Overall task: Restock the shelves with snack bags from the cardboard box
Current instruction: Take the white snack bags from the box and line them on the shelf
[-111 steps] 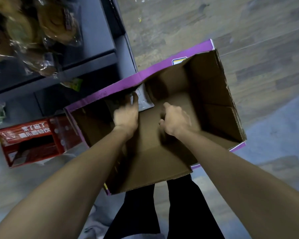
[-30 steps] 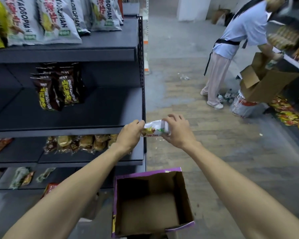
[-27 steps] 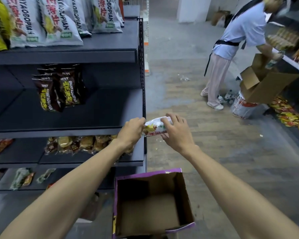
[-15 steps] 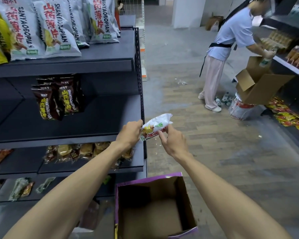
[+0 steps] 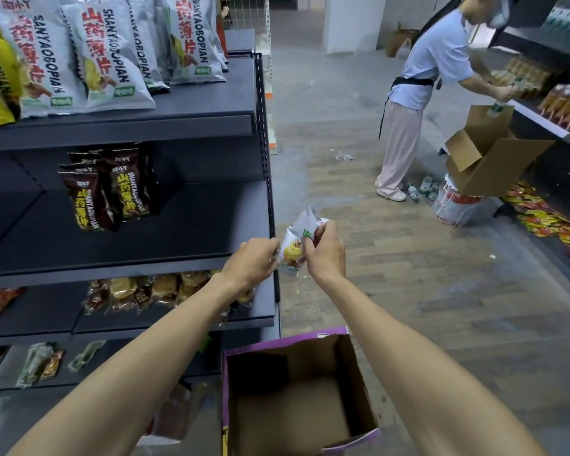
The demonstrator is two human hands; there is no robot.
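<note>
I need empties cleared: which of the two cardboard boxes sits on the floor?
The purple-edged box below the hands; the brown box rests tilted on a bucket.

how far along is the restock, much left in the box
Nearly done: the purple-edged cardboard box shows only its bare bottom. In hand: one small white snack bag, gripped by left hand and right hand. Left: shelving that bag; the middle shelf beside the brown bags has room.

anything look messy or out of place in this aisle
Yes. Red and yellow packets lie strewn on the floor at the foot of the right-hand shelving, and several bottles lie loose on the floor beside the other worker's feet. Small white specks dot the floorboards too.
</note>
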